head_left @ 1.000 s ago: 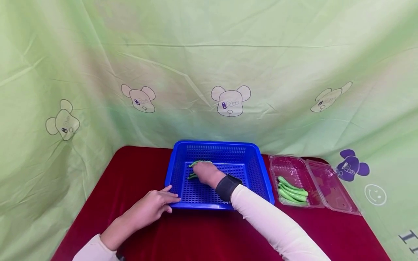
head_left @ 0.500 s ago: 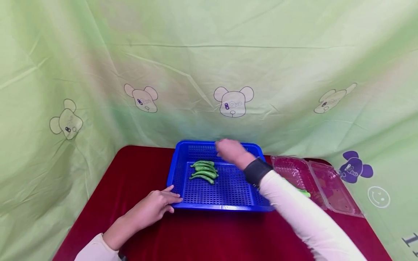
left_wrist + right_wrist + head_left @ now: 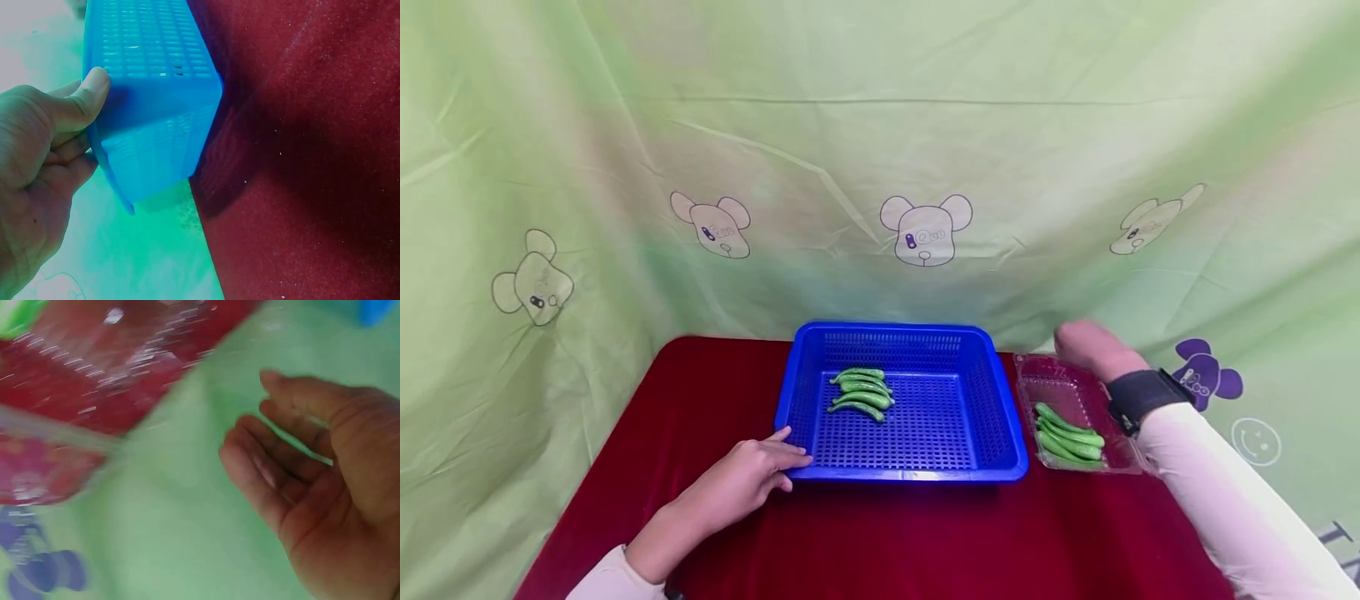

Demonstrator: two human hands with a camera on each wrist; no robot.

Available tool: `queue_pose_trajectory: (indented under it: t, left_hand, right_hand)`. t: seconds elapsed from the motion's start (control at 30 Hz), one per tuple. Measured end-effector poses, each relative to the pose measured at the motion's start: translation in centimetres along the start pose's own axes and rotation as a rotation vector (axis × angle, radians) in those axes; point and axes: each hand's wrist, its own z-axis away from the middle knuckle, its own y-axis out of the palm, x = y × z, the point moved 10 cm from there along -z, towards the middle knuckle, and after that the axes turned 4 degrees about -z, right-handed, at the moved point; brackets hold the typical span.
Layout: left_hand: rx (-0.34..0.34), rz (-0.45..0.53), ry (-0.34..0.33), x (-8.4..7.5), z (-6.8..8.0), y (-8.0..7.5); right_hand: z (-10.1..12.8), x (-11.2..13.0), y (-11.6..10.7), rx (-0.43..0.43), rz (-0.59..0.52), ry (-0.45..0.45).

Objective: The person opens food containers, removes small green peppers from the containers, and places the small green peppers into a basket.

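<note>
My left hand (image 3: 752,477) holds the near left corner of a blue plastic basket (image 3: 917,476). In the left wrist view, its thumb (image 3: 90,100) lies on the basket's outer wall and the fingers are at the rim. Several slender, curved green vegetables, like chili peppers (image 3: 865,398), lie side by side on the basket floor at the left. My right hand (image 3: 1097,348) is above the back of a clear plastic clamshell box (image 3: 1071,385). Its fingers (image 3: 250,478) are loosely bent with nothing between them. More of the green vegetables (image 3: 1067,437) lie inside that box.
Dark red cloth (image 3: 880,542) covers the table. A green fabric curtain (image 3: 820,150) with printed bear heads hangs close behind it and at both sides. The clamshell's opened lid (image 3: 37,462) lies to the right of the box, mostly behind the right arm in the head view.
My right hand has lifted out of the basket, leaving the green vegetables there, and swung right to over the clear box. The left hand has stayed at the basket corner.
</note>
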Motion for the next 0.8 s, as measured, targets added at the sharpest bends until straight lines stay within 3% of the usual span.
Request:
queue_pose_trajectory:
  t: [0.17,0.37,0.5,0.8]
  left_hand:
    - [-0.006,-0.001,0.015,-0.1,0.1,0.0]
    - [-0.009,0.002,0.022,-0.2,0.0,0.0]
    - [-0.007,0.002,0.018,-0.1,0.0,0.0]
    - [0.0,-0.005,0.013,-0.1,0.0,0.1]
  right_hand:
    - [2.6,-3.4,4.7,0.18,-0.168,0.02]
    - [4.5,-4.6,8.5,0.279,-0.336,0.068]
    - [4.9,-4.4,9.5,0.276,-0.383,0.069]
    - [4.3,-2.9,10.2,0.218,-0.329,-0.049]
